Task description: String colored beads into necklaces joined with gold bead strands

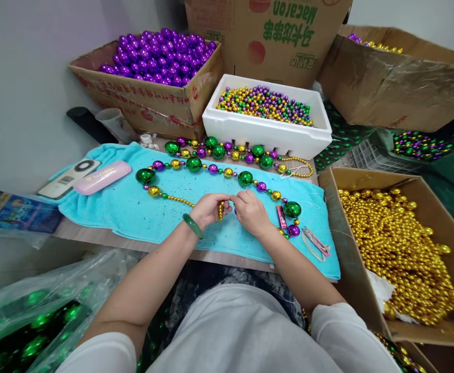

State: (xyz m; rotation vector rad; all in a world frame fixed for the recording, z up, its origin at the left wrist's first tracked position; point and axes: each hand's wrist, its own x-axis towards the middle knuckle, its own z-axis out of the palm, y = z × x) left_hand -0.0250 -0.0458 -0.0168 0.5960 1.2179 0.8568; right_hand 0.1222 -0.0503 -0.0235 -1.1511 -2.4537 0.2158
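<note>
My left hand, with a green bangle at the wrist, and my right hand meet over a turquoise towel. Both pinch the same bead strand of green, purple and gold balls that loops across the towel. The left fingers hold a short run of small gold beads. The right fingertips press against them, gripping the thread end. A second finished strand lies farther back, along the white box.
White foam box of mixed small beads behind the towel. Cardboard box of purple balls back left, box of gold beads at right. Scissors, red lighter, pink case, remote. Bags of green balls lower left.
</note>
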